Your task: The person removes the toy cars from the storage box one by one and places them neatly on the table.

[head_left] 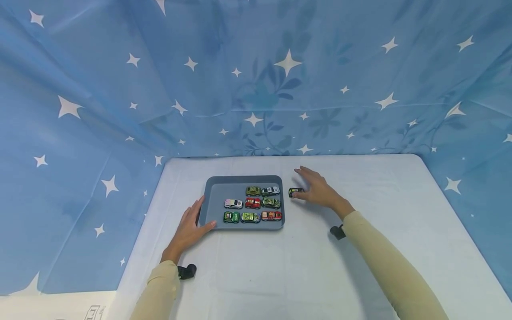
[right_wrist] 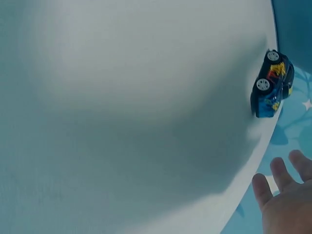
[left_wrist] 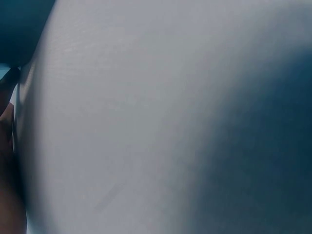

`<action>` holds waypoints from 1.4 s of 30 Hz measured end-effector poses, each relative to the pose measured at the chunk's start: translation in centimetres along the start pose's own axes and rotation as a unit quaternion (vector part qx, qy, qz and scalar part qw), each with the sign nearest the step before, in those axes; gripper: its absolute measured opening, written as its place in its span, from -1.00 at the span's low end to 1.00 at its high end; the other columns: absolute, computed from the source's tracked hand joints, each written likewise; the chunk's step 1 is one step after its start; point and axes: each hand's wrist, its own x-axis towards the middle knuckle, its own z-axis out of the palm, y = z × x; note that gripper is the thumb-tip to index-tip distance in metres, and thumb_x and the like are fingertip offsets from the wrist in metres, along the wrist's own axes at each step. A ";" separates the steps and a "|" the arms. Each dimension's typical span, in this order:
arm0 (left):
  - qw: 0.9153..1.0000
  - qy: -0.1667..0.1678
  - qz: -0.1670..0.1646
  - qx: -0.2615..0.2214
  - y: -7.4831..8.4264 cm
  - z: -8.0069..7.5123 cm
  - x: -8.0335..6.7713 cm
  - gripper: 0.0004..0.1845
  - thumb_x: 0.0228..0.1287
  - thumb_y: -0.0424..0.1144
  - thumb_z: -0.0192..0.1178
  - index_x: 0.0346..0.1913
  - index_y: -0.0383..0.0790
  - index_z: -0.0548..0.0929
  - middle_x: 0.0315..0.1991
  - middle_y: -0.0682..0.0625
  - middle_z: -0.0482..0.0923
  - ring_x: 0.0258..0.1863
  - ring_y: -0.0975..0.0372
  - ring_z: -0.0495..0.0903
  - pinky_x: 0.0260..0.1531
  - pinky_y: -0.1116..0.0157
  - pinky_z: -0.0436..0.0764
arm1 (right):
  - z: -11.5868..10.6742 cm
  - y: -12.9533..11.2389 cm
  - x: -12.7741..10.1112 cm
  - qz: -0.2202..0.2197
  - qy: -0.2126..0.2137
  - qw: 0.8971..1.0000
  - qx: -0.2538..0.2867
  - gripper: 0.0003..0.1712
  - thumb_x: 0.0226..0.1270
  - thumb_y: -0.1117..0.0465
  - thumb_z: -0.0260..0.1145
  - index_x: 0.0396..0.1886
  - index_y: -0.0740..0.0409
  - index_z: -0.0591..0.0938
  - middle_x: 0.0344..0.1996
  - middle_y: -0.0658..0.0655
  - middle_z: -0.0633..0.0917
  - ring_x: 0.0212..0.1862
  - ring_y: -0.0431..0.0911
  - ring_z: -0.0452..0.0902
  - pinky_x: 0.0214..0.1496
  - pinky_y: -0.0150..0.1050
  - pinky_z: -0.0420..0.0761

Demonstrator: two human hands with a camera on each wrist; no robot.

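Right hand (head_left: 318, 190) has its fingers spread above a white table (head_left: 256, 275); left hand (head_left: 190, 229), thumb apart, is at the near-left corner of a grey tray (head_left: 216, 191). Just right of the tray, by the right thumb, stands a dark toy car (right_wrist: 273, 83); contact cannot be determined. Black-and-blue bodywork shows silver wheels and yellow-red side graphics, any lettering illegible.

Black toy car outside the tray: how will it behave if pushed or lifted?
The black toy car may roll: its wheels look round and face the table. Probably stiff: the body looks crisp-edged. Tipping lengthwise seems unlikely, as it's longer than tall.
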 end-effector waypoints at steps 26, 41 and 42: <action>1.000 0.007 0.004 0.000 0.0 -0.3 0.0 0.10 0.37 0.24 0.36 0.78 0.04 -0.02 0.73 -0.28 -0.07 0.66 -0.33 -0.17 0.47 -0.47 -0.01 | -0.2 -3.6 2.4 -0.056 -0.002 0.998 0.031 0.12 0.39 -0.12 0.55 0.75 0.12 0.20 0.70 0.32 0.12 0.67 0.33 -0.02 0.58 0.48 -0.07; 1.000 0.006 0.005 -0.006 0.0 0.1 -0.1 0.09 0.37 0.23 0.35 0.78 0.04 -0.01 0.72 -0.30 -0.07 0.66 -0.34 -0.17 0.47 -0.47 -0.01 | 1.7 -7.3 5.0 -0.108 -0.006 0.994 0.034 0.01 0.43 -0.07 0.52 0.70 0.17 0.28 0.63 0.29 0.29 0.64 0.26 0.10 0.61 0.36 0.03; 1.000 0.004 0.005 -0.005 0.0 0.1 -0.1 0.09 0.38 0.24 0.35 0.78 0.04 -0.01 0.72 -0.29 -0.07 0.66 -0.34 -0.17 0.47 -0.47 -0.01 | 1.9 -7.5 5.1 -0.110 -0.006 0.993 0.040 0.01 0.43 -0.07 0.52 0.70 0.18 0.29 0.63 0.30 0.29 0.64 0.26 0.11 0.61 0.37 0.04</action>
